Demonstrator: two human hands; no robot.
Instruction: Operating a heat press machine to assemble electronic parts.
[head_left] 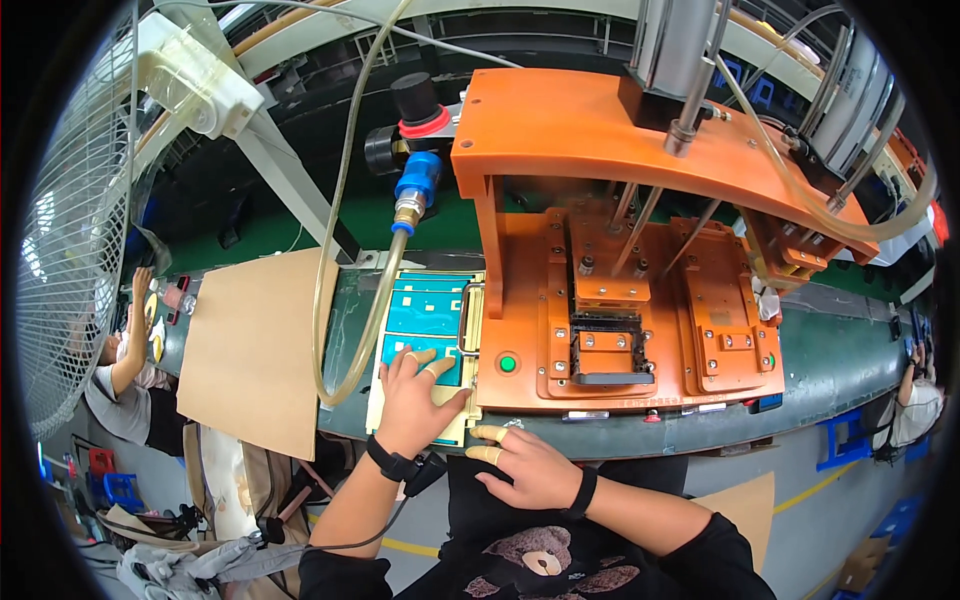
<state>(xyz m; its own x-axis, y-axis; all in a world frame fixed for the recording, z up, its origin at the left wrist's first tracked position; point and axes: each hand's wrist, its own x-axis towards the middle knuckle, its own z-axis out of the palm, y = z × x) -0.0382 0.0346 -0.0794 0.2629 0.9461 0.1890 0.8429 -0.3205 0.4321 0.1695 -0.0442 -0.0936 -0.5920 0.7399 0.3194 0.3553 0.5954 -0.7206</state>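
Observation:
My left hand (pixel 415 405) rests on a cream tray with teal flat panels (pixel 425 308), its fingers spread over the lower panel. Yellow finger cots cover some fingertips on both hands. A dark handle (pixel 465 320) runs along the tray's right side, just beyond those fingers. At the bench's front edge, my right hand (pixel 530 467) hovers or rests with fingers apart, and nothing shows in it. Right of the tray stands an orange press (pixel 640 400). A black rectangular frame (pixel 612 379) sits in its middle fixture, and a green button (pixel 508 363) is on its base.
A cardboard sheet (pixel 255 350) leans over the bench at left, near a wire-cage fan (pixel 75 220). A clear hose (pixel 335 385) loops down close to my left hand from the blue air fitting (pixel 418 178). Other people sit at far left and far right.

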